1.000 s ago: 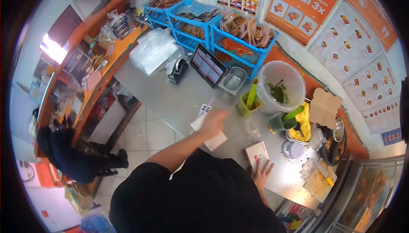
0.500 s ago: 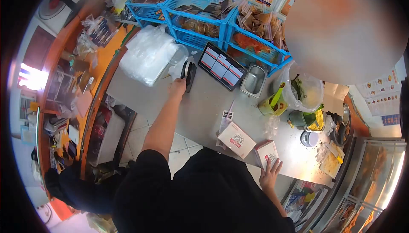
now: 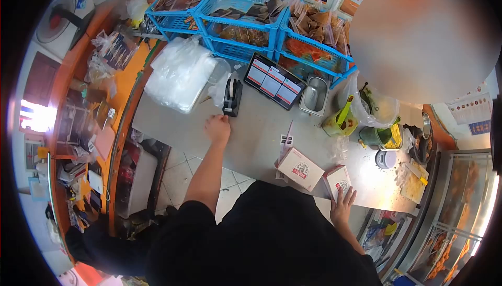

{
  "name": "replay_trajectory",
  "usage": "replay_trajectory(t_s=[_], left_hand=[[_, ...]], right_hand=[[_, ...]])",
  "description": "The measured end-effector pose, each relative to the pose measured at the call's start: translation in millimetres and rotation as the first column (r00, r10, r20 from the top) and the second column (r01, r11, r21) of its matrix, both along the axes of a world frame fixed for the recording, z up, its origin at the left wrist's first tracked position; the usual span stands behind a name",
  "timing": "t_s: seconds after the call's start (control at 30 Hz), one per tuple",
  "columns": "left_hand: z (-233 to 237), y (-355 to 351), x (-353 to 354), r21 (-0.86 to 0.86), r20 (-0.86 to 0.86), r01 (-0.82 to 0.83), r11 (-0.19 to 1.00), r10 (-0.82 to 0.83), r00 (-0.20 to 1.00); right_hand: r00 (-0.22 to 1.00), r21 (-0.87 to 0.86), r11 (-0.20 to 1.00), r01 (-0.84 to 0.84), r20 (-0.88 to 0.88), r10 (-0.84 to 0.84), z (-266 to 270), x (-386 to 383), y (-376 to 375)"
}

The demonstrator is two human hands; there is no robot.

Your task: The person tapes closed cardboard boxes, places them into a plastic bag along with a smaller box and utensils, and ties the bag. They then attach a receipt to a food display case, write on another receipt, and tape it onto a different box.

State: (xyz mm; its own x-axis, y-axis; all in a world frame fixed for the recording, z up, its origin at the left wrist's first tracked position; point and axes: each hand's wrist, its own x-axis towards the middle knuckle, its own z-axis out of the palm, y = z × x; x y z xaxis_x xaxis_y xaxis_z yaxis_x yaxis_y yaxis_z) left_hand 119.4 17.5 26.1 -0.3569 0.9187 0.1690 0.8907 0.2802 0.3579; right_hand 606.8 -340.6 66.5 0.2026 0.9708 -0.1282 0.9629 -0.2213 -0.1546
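Observation:
My left hand [image 3: 217,128] is at the near end of a black tape dispenser [image 3: 232,96], its fingers drawn together at the cutting end. Any strip of tape between them is too small to make out. My right hand [image 3: 342,207] grips the near end of a small white and red printed carton [image 3: 338,180], fingers over its top and thumb at its near side. To the left of that carton lies a larger printed carton [image 3: 300,169], with a paper slip [image 3: 286,140] with printed labels by its far edge.
Plastic bags [image 3: 178,74] are piled at the left. A tablet [image 3: 274,81] and a metal container [image 3: 315,95] stand behind the cartons. Stacked blue baskets [image 3: 243,22] hold packets along the back. A green container [image 3: 340,124] and a round lidded tub [image 3: 386,159] are at right.
My left hand has come back toward me from the dispenser's side to its near end. The dispenser sits a little more upright in view. My right hand stays on the small carton.

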Motion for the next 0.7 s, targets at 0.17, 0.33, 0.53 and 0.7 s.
replay_trajectory(t_s=[0.17, 0.33, 0.53, 0.7], left_hand=[[26, -11, -12, 0.017, -0.094, 0.061, 0.998, -0.059, 0.994], [99, -76, 95, -0.081, 0.567, 0.27, 0.959, -0.178, 0.804], [126, -194, 283, -0.071, 0.904, 0.741, 0.668, -0.271, 0.332], [48, -241, 374, -0.301, 0.953, 0.748, 0.591, 0.163, 0.255]], right_hand=[[1.0, 0.009, 1.0, 0.01, 0.004, -0.01, -7, 8, 9], [0.992, 0.028, 0.992, -0.122, 0.01, 0.122, -15, 35, 6], [0.974, 0.096, 0.974, -0.203, -0.085, 0.212, -15, 67, 32], [0.93, 0.28, 0.928, -0.247, -0.202, 0.308, -26, 83, 36]])
